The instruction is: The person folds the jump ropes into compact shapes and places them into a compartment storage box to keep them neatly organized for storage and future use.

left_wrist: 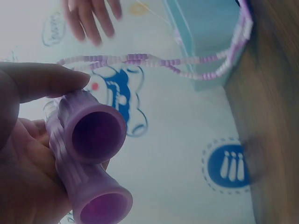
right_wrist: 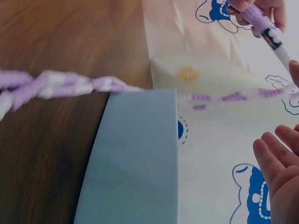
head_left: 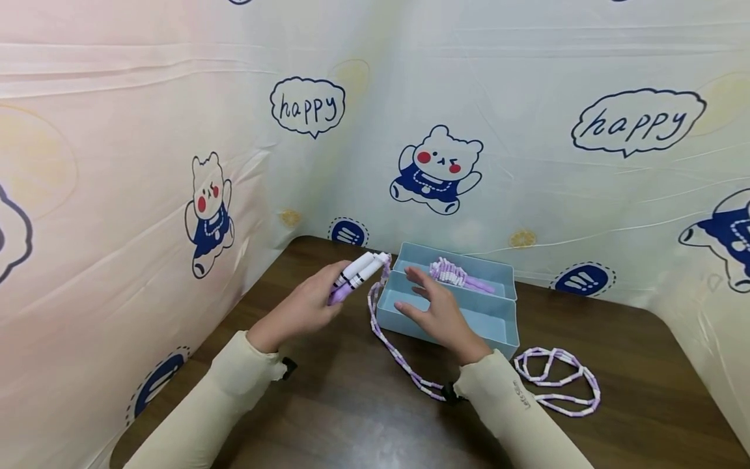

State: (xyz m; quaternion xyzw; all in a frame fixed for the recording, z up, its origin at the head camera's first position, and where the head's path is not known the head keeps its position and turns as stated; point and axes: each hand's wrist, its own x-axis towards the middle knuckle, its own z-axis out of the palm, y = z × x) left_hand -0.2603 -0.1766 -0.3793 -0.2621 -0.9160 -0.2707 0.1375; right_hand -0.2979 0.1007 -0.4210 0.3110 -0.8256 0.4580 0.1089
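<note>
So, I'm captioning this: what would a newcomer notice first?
Probably the purple-and-white handles in the left hand, their beaded rope trailing to the table. Then the blue box by the right hand, a bundled rope in its far half. Behind, cartoon bears and "happy" bubbles dot the backdrop.

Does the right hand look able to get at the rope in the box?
Probably yes: the right hand seems empty and close by, and the box holding the rope is open-topped.
</note>
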